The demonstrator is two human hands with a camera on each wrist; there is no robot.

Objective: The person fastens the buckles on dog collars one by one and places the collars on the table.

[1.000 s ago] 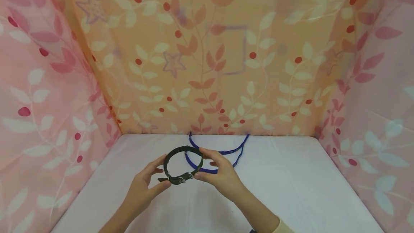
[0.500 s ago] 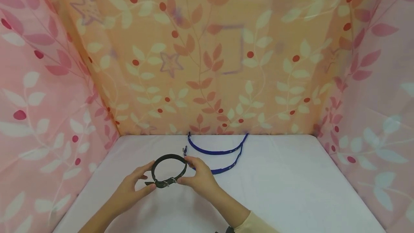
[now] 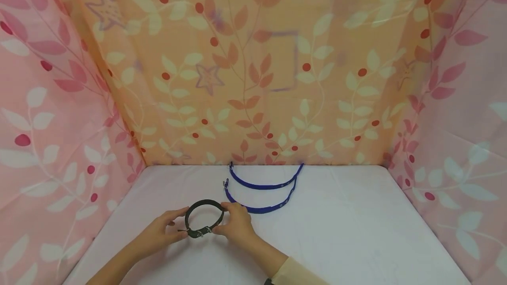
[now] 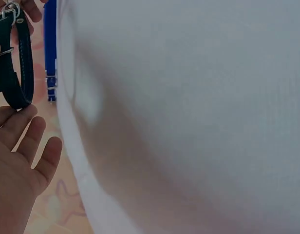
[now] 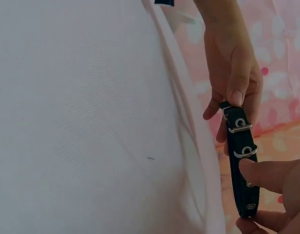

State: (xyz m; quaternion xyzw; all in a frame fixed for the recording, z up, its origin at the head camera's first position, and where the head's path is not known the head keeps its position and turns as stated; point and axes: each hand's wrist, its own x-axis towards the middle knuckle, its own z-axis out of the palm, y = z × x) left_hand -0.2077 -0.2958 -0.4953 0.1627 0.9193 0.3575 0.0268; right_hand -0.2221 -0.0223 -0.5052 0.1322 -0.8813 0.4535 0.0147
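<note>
A dark green buckled collar [image 3: 205, 202], closed into a ring, is held between both hands above the white table. My left hand [image 3: 158, 232] pinches its left side, thumb by the strap's free tail. On the opposite side my right hand [image 3: 237, 225] pinches it between thumb and fingers, near the metal ring. In the right wrist view the collar [image 5: 242, 180] shows its silver buckle, a D-ring and metal eyelets. The left wrist view has the collar [image 4: 24, 68] edge-on, with the left fingers [image 4: 33, 139] below it.
Two blue collars lie unbuckled in curves at the back of the table: the farther blue collar [image 3: 261, 186] near the rear edge, the nearer blue collar [image 3: 263, 210] just beyond my right hand. The white tabletop [image 3: 348, 232] is walled by patterned curtains [image 3: 253, 56].
Both hands have moved left and then lower toward me with the green collar between them. The nearer blue collar now shows more fully. Grips look the same.
</note>
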